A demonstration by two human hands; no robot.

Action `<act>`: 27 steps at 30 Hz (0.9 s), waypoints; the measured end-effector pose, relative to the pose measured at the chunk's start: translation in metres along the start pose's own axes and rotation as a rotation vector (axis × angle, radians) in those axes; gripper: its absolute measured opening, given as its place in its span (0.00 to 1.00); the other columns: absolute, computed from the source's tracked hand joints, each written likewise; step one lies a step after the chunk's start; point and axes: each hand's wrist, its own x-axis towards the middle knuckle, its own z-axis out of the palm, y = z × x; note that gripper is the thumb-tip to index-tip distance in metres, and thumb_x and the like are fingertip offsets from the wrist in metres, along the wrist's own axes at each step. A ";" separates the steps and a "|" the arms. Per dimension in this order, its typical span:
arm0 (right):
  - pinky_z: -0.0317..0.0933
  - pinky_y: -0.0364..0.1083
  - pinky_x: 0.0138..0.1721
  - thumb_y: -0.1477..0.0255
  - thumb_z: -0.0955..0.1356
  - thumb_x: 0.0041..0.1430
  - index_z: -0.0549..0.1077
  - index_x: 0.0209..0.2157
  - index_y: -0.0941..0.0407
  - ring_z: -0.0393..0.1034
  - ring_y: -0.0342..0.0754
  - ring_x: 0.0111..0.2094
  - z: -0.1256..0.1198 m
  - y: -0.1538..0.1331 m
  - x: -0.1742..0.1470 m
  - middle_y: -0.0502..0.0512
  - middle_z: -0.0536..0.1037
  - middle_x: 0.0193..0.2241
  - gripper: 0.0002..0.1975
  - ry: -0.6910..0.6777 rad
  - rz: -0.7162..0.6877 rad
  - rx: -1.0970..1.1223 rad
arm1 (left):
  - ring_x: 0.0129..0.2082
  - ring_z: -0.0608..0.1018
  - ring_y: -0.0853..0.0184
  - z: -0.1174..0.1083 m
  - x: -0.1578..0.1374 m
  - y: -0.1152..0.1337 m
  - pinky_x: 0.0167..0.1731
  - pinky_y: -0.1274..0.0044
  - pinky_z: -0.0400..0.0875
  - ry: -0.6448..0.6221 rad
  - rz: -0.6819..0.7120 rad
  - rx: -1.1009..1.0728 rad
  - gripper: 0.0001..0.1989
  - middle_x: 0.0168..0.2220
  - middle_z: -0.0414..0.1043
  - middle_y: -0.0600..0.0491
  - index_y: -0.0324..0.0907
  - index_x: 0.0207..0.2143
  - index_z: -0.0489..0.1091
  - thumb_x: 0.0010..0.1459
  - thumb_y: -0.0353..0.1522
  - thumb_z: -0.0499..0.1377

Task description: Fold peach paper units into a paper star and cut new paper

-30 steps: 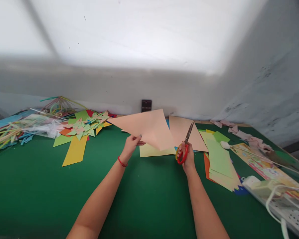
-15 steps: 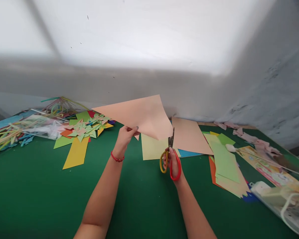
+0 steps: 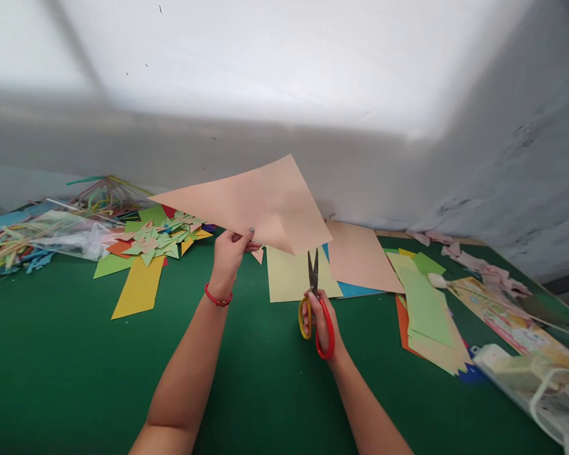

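One green table (image 3: 76,379) (cluttered), scissors (image 3: 313,283), pale wall (image 3: 246,82)

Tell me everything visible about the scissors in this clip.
The scissors have dark, metallic-looking blades and two smooth, plastic-looking handle loops, one red, one yellow. The right hand holds them by the loops, blades slightly parted in a narrow V and pointing away from the person. In view, the blades overlap the pale yellow sheet, and the tips sit near the lower edge of the peach sheet; whether they touch it is unclear.
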 end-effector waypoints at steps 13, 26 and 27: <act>0.62 0.43 0.27 0.47 0.57 0.57 0.62 0.47 0.50 0.66 0.47 0.33 -0.006 0.009 0.000 0.54 0.70 0.34 0.25 -0.102 -0.056 -0.175 | 0.22 0.79 0.65 0.005 -0.002 -0.007 0.24 0.76 0.74 0.095 0.105 0.089 0.16 0.27 0.76 0.48 0.36 0.33 0.69 0.49 0.40 0.63; 0.63 0.46 0.30 0.51 0.57 0.60 0.64 0.45 0.52 0.66 0.45 0.27 -0.005 0.002 -0.004 0.52 0.70 0.30 0.23 -0.114 -0.043 -0.188 | 0.26 0.80 0.65 0.018 -0.008 -0.012 0.29 0.76 0.73 -0.118 0.152 0.117 0.14 0.27 0.77 0.50 0.38 0.32 0.71 0.51 0.41 0.62; 0.62 0.46 0.29 0.51 0.57 0.59 0.64 0.45 0.53 0.65 0.45 0.27 -0.006 0.002 -0.004 0.51 0.69 0.29 0.22 -0.101 -0.046 -0.192 | 0.26 0.80 0.65 0.017 -0.008 -0.012 0.30 0.75 0.73 -0.123 0.152 0.116 0.14 0.27 0.77 0.50 0.38 0.32 0.71 0.51 0.41 0.62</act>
